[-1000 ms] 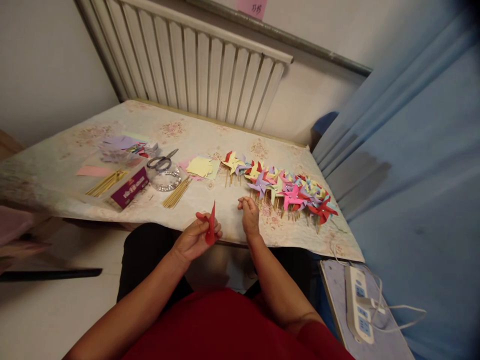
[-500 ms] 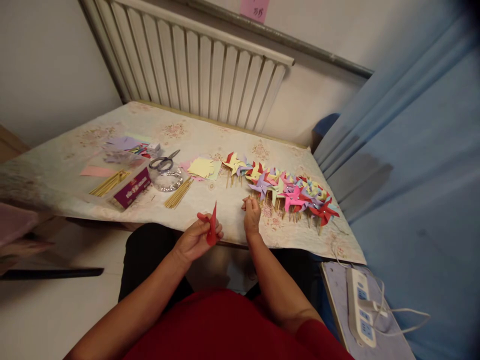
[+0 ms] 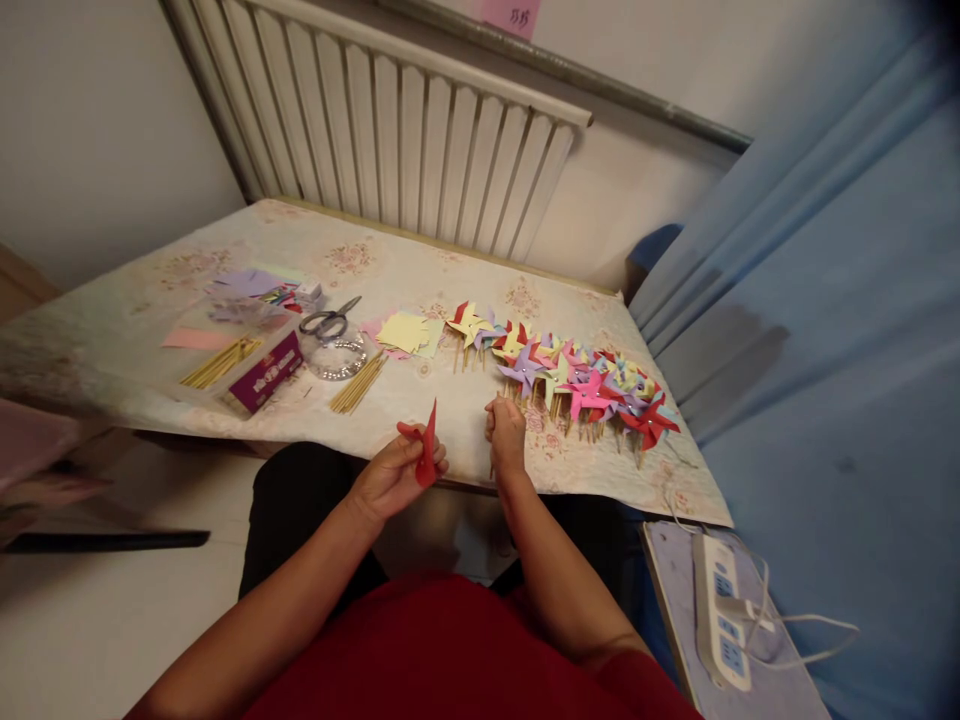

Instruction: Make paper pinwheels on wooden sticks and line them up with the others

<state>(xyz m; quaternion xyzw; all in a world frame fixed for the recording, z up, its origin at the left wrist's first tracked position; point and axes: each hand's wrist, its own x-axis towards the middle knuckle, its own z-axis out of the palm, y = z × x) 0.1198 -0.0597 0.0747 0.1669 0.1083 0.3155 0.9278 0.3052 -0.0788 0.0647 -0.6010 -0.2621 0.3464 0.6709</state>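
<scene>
Bare tabletop [image 3: 420, 400] is lying open ahead of the left hand [image 3: 390, 480]; pinwheels [image 3: 570, 380] are crowding just beyond the right hand [image 3: 504, 435], sticks [image 3: 358, 384] blocking farther left.

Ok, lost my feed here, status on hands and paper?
Left hand pinching folded red paper. Right hand closed, contents unclear. Finished pinwheels beside right hand.

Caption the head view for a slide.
Left hand pinches folded red paper; right hand closed beside a row of paper pinwheels.

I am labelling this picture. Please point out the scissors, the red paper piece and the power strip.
scissors [image 3: 328, 321]: head view, on the handles.
red paper piece [image 3: 427, 458]: head view, middle of fold.
power strip [image 3: 721, 608]: head view, white body.
</scene>
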